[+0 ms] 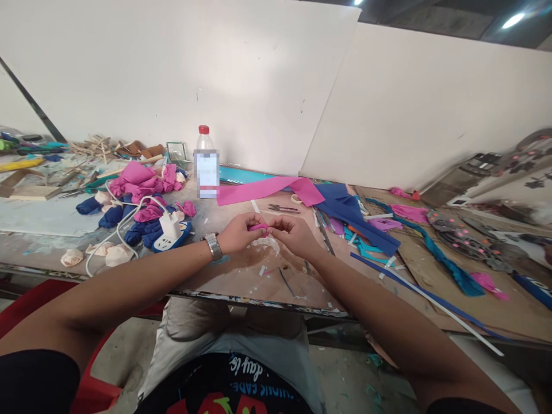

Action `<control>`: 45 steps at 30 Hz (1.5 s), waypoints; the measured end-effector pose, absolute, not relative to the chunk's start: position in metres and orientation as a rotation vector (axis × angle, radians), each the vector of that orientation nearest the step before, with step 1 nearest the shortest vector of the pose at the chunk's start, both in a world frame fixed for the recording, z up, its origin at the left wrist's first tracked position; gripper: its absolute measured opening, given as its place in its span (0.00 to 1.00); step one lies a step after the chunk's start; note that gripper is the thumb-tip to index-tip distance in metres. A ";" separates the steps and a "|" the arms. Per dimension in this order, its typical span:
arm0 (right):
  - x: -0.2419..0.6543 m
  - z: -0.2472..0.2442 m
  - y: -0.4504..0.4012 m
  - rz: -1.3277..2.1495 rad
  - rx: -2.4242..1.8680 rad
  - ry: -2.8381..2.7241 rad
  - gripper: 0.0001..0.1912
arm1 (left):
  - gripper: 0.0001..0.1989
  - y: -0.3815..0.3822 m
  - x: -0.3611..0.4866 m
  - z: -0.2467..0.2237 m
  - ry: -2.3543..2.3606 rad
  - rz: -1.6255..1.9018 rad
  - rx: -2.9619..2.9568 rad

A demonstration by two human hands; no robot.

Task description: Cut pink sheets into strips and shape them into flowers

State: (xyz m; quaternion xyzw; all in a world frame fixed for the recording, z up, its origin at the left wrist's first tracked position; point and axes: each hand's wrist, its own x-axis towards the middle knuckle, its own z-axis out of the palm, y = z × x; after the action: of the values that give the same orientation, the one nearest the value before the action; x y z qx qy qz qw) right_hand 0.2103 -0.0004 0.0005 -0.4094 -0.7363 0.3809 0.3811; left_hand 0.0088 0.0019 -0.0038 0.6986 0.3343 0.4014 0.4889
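Observation:
Over the middle of the table, my left hand (241, 231) and my right hand (292, 233) meet at the fingertips. Between them is a small piece of bright pink paper or cloth (257, 227), pinched by both hands. Much of that piece is hidden by the fingers. Just beyond my hands lies a long pink strip (263, 188), folded over at its right end. Thread snips (283, 209) and a small roll of tape (296, 199) rest between the strip and my hands. Blue strips (357, 215) spread to the right of them.
To the left, a power strip (172, 238) with a white plug and cable sits beside crumpled pink (140, 181) and dark blue bundles (112, 217). A red-capped bottle (204, 137) stands behind a phone (207, 173). A white stick (452, 313) juts over the table's right front edge.

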 end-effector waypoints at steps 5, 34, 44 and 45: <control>0.208 0.003 -0.002 1.045 -1.046 -1.804 0.15 | 0.13 0.002 0.009 -0.005 0.808 1.007 1.742; 0.211 0.012 -0.006 0.461 -0.984 -2.087 0.05 | 0.15 0.005 0.007 -0.006 0.831 0.845 1.713; 0.216 0.009 -0.002 0.396 -0.864 -2.169 0.08 | 0.14 0.009 0.009 -0.011 0.802 0.856 1.507; 0.215 0.010 -0.003 0.386 -0.875 -2.168 0.07 | 0.15 0.009 0.009 -0.010 0.796 0.857 1.504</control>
State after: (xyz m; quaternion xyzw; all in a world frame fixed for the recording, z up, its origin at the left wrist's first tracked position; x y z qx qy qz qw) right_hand 0.2153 -0.0026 0.0095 -0.3421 -0.8477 0.1509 0.3763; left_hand 0.0087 0.0086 -0.0104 0.6432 0.3404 0.3664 0.5798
